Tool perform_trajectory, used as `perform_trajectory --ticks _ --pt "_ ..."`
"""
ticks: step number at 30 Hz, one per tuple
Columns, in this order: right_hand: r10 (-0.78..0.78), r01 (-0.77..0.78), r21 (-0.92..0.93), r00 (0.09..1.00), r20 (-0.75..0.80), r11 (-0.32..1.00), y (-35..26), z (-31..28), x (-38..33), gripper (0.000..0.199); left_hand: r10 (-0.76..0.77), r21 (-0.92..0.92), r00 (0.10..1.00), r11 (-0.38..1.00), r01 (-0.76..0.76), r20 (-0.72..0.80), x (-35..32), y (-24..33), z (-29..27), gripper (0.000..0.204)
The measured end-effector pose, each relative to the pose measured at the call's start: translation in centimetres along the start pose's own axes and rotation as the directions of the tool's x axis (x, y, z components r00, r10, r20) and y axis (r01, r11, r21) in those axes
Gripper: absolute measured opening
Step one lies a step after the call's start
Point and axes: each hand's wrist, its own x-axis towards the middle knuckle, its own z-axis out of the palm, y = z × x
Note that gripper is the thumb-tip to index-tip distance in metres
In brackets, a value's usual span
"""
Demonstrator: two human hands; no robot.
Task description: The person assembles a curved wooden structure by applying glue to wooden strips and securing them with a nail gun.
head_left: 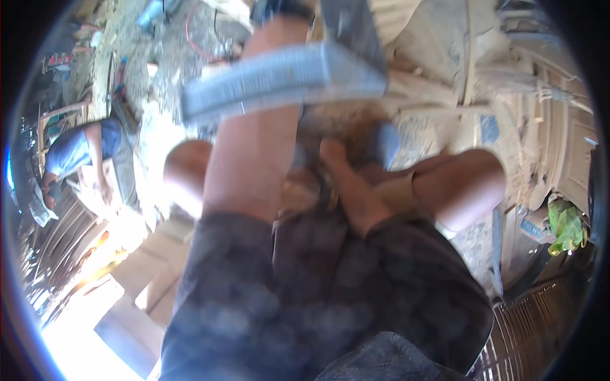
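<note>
The right hand is too blurred to tell whether its fingers are spread or closed; the left hand's lie out of sight past the top edge. A smeared grey-blue bar, probably wood or metal, crosses before the left forearm, higher in view than the right fingers.

The angular bar is grey-blue, the wearer's shirt near-black, the co-worker's shirt blue, the bag green, the wooden panel tan.

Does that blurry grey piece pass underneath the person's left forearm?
No: seen from the head, the grey piece crosses in front of the left forearm, hiding part of it.
</note>
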Motion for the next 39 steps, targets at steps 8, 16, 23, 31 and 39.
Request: perform_trajectory --ticks 8,16,23,31,39 --pt "0.266 0.256 0.372 0.368 -0.891 0.892 -2.4 -20.8 -0.8 0.029 -0.066 -0.018 0.996 0.998 0.065 -0.06 0.7 -0.3 0.0 0.041" --pt "-0.543 0.786 -0.329 0.01 -0.84 0.523 -17.1 -54.6 -13.6 0.015 -0.088 -0.15 0.994 0.986 0.078 -0.065 0.8 -0.8 0.3 0.04" --pt "-0.848 0.557 -0.656 0.453 -0.276 0.51 -27.6 -61.2 -12.8 0.034 -0.075 -0.133 0.996 0.989 0.068 -0.048 0.5 -1.4 0.4 0.039" --pt "-0.829 0.484 -0.772 0.551 -0.096 0.412 -30.2 -61.4 -9.0 0.031 -0.081 -0.124 0.996 0.989 0.075 -0.048 0.4 -2.0 0.4 0.037" --pt "-0.748 0.396 -0.809 0.659 -0.078 0.433 -30.3 -60.9 -8.0 0.029 -0.141 -0.13 0.99 0.982 0.137 -0.022 0.4 -2.2 0.8 0.039"
